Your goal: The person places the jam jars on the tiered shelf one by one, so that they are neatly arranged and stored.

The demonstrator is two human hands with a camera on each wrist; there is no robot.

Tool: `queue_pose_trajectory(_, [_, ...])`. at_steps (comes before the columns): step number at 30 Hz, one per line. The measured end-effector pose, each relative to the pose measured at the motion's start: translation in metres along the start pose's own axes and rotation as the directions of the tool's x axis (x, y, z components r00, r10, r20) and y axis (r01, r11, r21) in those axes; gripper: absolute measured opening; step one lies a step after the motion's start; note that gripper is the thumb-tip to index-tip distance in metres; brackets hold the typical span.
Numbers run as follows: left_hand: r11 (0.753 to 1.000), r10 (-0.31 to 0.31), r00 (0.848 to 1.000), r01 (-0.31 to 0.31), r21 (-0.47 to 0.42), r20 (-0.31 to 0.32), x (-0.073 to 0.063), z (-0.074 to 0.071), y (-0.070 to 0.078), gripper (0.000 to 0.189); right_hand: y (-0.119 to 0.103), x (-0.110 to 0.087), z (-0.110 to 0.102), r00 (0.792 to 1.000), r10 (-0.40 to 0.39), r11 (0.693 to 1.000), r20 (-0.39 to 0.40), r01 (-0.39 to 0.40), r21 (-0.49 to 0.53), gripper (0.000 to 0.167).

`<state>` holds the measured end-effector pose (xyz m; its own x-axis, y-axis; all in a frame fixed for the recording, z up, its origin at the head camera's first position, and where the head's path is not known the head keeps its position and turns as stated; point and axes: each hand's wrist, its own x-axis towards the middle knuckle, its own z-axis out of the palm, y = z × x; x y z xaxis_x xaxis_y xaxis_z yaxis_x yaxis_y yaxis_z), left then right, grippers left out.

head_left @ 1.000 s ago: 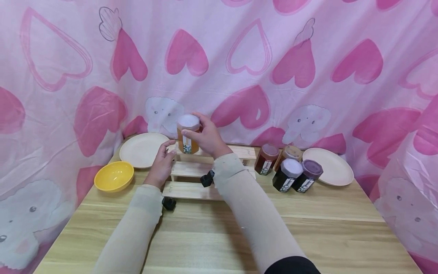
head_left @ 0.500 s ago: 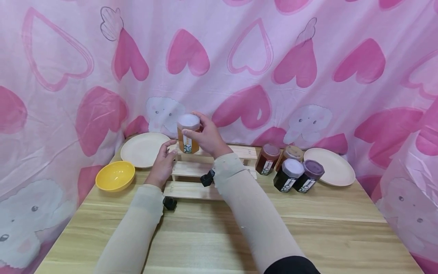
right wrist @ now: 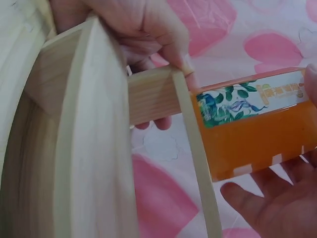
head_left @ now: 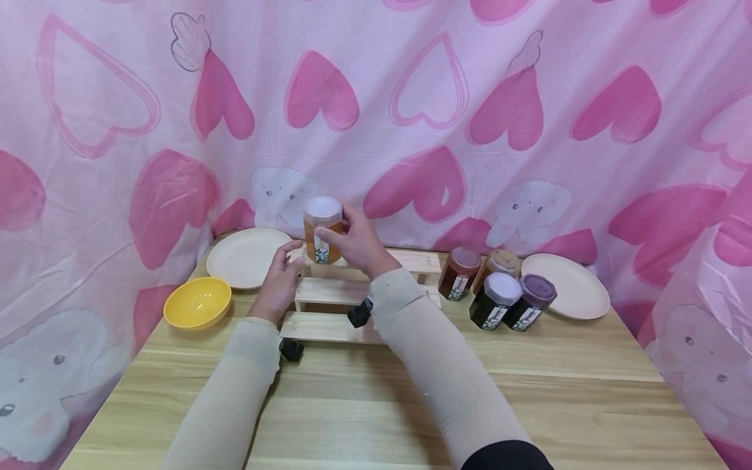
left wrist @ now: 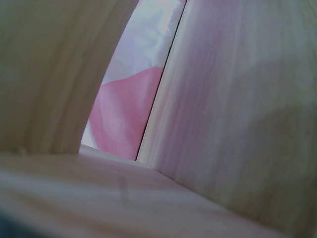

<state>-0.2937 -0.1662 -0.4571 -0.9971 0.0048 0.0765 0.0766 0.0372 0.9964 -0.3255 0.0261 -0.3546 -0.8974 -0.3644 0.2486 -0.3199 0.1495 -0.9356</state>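
A three-tier wooden step rack (head_left: 335, 326) stands on the table. At the left end of its top tier is an upright jar (head_left: 312, 233) with amber contents and a white lid. My right hand (head_left: 363, 243) holds that jar, thumb on the front and fingers behind it. The right wrist view shows the jar's base against the top board, its printed label (right wrist: 252, 101) facing that camera. My left hand (head_left: 277, 287) grips the left end of the rack, fingers around the side panel (right wrist: 153, 94). Only pale boards (left wrist: 223, 124) of the rack and curtain fill the left wrist view.
Right of the rack stand a red jar (head_left: 460, 274), a tan-lidded jar (head_left: 502, 261), a dark white-lidded jar (head_left: 495, 300) and a purple jar (head_left: 531, 303). Behind them lies a plate (head_left: 570, 287). A yellow bowl (head_left: 198, 303) and another plate (head_left: 243, 258) are at left.
The right hand's fingers have shifted lower, off the back of the jar's lid, and its wrist slightly right. The jar and the left hand stay in place.
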Motion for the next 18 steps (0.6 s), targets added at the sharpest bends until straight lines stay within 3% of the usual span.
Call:
queue_pose_trajectory(9, [1.0, 0.017, 1.0, -0.016, -0.019, 0.013, 0.002, 0.002, -0.002, 0.047, 0.003, -0.015, -0.012, 1.0, 0.016, 0.998, -0.014, -0.017, -0.054, 0.066])
queue_pose_trajectory(18, [0.999, 0.017, 1.0, -0.017, -0.037, 0.009, 0.003, 0.0, -0.005, 0.047, -0.001, -0.046, -0.04, 1.0, -0.002, 0.989, -0.03, -0.002, -0.149, 0.068])
